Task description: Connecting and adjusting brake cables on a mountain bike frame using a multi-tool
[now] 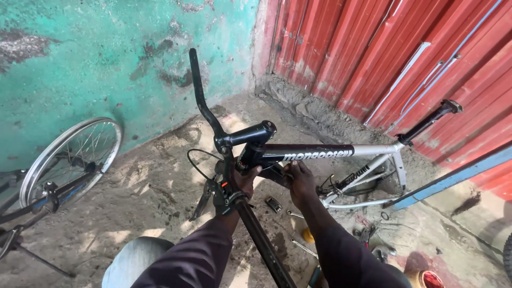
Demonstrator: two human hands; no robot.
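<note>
Your left hand (244, 180) clenches the black handlebar (205, 109) at centre frame, steadying the silver-and-black bicycle frame (341, 151). Your right hand (300, 178) grasps its head tube from below, bracing it above the sandy concrete ground (160, 186). At left leans a spoked silver wheel (69, 157).

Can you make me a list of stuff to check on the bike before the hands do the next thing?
1. Left hand gripping the frame just under the stem: ok.
2. Right hand on the bike frame: ok.
3. Handlebar straight: not ok, it stands on end.
4. Front wheel fitted: not ok, a loose wheel leans by the green wall.
5. Saddle on the seat post: not ok, bare post.
6. Stem bolts tight: cannot tell.
</note>
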